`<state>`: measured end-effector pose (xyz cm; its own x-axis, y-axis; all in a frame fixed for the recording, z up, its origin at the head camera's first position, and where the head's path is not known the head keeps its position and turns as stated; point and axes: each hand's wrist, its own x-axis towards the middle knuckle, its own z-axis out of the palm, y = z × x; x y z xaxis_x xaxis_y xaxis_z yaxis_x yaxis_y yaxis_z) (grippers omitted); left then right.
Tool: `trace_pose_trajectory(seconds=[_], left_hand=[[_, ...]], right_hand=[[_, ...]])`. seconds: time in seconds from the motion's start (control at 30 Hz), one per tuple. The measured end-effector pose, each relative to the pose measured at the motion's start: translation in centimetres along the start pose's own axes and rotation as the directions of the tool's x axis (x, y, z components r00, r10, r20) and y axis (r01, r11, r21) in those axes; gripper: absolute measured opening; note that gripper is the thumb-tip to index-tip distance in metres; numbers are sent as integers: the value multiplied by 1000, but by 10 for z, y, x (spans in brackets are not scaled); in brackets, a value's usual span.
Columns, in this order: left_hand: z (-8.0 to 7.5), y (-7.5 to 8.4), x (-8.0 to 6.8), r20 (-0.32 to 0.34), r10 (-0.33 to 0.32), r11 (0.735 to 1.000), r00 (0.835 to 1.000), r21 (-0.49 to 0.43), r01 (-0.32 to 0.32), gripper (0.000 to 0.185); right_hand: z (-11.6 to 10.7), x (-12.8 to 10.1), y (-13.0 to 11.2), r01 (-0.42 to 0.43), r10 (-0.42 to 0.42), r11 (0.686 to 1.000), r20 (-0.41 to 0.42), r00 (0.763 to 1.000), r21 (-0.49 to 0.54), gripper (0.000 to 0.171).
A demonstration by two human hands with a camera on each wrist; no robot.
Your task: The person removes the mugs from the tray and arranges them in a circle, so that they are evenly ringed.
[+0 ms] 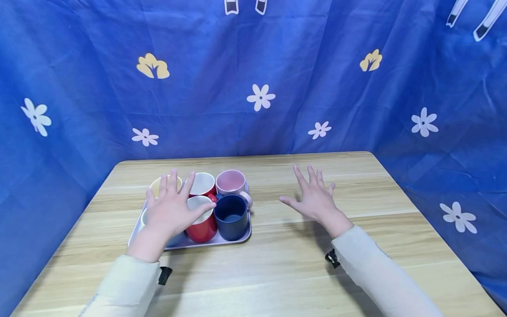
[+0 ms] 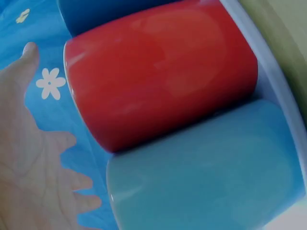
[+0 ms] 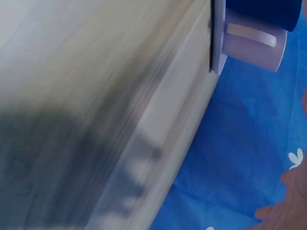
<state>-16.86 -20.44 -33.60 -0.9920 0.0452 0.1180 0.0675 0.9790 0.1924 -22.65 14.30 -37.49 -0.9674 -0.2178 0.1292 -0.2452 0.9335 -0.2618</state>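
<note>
Your left hand (image 1: 172, 210) hovers spread and empty over the mugs on the lavender tray (image 1: 241, 237), nearest the red mug (image 1: 203, 226) and the light blue one (image 2: 206, 167); none is lifted yet. Your right hand (image 1: 314, 200), fingers apart, hangs over the bare table (image 1: 356, 176), holding nothing.

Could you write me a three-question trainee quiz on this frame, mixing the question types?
1. True or false: the left hand is spread open above the mugs on the tray.
2. Which mug stands at the tray's front right corner? A) the navy mug B) the pink mug C) the yellow mug
3. Fill in: the right hand hovers over the bare ____, holding nothing.

Key: 1 true; 2 A; 3 table.
</note>
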Motion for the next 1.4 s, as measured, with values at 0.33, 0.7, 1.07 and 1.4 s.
trace_pose_trajectory(seconds=[0.33, 0.7, 1.07, 1.4], left_hand=[[-13, -18, -1, -31, -19, 1000, 999, -5, 18, 103], [-23, -45, -1, -55, -47, 998, 997, -36, 45, 102], [-31, -69, -2, -92, -65, 991, 994, -122, 54, 109], [-32, -92, -6, -142, -82, 951, 986, -308, 35, 104]], right_hand=[[-1, 3, -12, 43, -41, 998, -30, 999, 50, 101], [3, 4, -31, 71, -66, 986, -39, 997, 148, 105], [19, 2, -43, 95, -82, 957, -59, 995, 275, 114], [36, -3, -54, 119, -93, 899, -82, 992, 421, 120]])
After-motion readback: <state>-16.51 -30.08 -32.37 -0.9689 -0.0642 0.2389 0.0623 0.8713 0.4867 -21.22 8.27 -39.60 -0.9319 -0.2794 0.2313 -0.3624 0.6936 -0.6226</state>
